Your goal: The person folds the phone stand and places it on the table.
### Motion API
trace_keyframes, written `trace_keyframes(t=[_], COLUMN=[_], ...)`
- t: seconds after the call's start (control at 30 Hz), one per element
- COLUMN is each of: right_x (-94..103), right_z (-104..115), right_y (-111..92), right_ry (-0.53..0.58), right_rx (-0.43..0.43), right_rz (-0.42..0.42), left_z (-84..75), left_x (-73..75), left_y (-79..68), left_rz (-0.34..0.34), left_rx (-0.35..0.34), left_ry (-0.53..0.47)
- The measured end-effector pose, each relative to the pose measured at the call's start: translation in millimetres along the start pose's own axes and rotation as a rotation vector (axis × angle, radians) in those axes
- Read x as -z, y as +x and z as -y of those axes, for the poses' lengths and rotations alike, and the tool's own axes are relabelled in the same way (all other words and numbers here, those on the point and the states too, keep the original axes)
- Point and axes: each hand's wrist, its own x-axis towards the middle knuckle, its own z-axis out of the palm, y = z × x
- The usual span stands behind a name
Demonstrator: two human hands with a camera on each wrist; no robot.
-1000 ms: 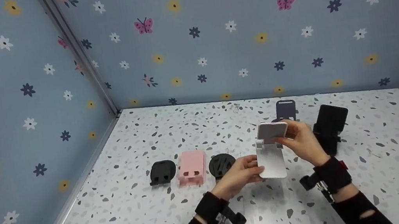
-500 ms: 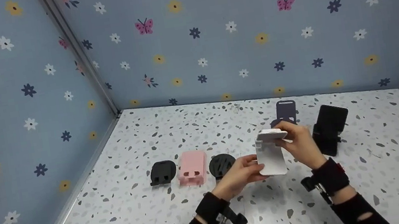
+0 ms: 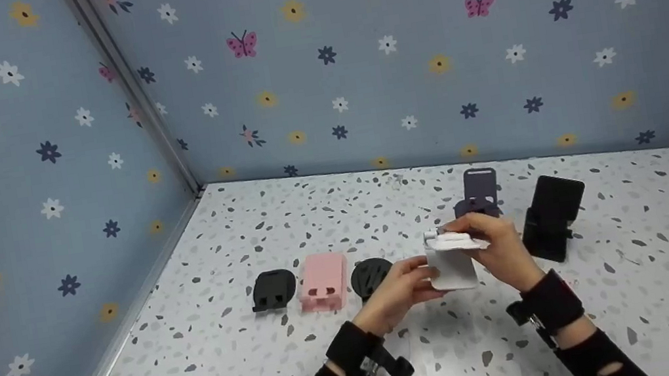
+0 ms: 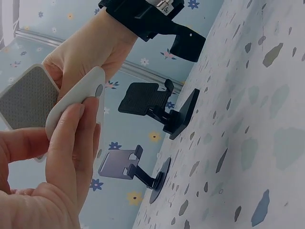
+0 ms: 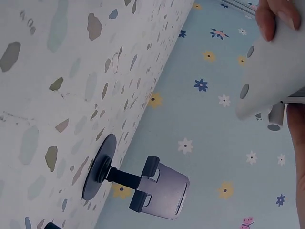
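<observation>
A white folding phone stand [image 3: 455,275] is held above the table between both hands. My left hand [image 3: 395,293] pinches its flat base [image 4: 76,102] at the side, thumb on one face and fingers on the other. The right hand [image 3: 495,249] grips the hinged upper plate, which is tilted down over the base and seen nearly edge-on in the head view. A grey pad [image 4: 29,98] covers that plate's face in the left wrist view. In the right wrist view, round feet dot the underside of the base, and part of the right hand [image 5: 296,138] shows at the edge.
Left of the hands lie a black folded stand [image 3: 273,288], a pink one [image 3: 323,274] and a round black one [image 3: 370,277] partly behind the left hand. Beyond the right hand stand a purple phone stand [image 3: 480,185] and a black one [image 3: 555,208]. Patterned walls [image 3: 317,71] enclose the table.
The white stand's upper plate has folded down toward its base. My right hand has moved lower and slightly left with it, while the left hand has barely shifted.
</observation>
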Motion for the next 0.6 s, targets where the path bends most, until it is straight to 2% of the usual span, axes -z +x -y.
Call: trace_keyframes(t=[0.13,0.4,0.5,0.6], right_x=[-1.7,-5.1,-3.6,-0.4], right_z=[-1.1,-0.5,-1.3,-2.1], right_y=[-2.3,-4.6,-6.1,-7.9], right_ry=[-0.024,-0.179,-0.154,-0.080], right_rx=[0.043,0.224,0.245,0.220], right_rz=[0.007,-0.014,0.004,0.029], left_z=[-2.6,-4.8,-5.2,-5.6], left_x=[0.0,1.7,0.9,1.0], left_y=[-2.0,-5.3,-5.7,-5.8], left_rz=[-0.012,0.054,0.050,0.049], left_rx=[0.002,-0.005,0.005,0.001], left_ry=[-0.010,0.067,0.076,0.084])
